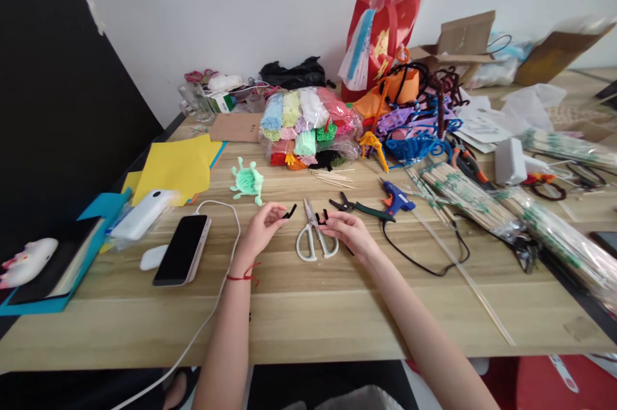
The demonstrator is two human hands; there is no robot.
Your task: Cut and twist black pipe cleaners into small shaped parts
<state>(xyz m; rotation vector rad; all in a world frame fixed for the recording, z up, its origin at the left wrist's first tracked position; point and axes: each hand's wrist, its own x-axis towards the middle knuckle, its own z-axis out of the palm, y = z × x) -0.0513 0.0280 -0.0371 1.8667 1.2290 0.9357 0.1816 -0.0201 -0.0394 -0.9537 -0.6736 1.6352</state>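
White wall (216,11) rises beyond the far edge of a wood-grain table (299,333). Well in from the near edge, the left hand (263,227) pinches a short black chenille stem (291,211); the right hand (351,231) pinches a bent black chenille piece (317,218). White-handled scissors (310,244) lie between the hands.

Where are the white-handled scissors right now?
Head view, near the middle: the scissors lie on the table between the left hand and the right hand, left of the green-handled tool.
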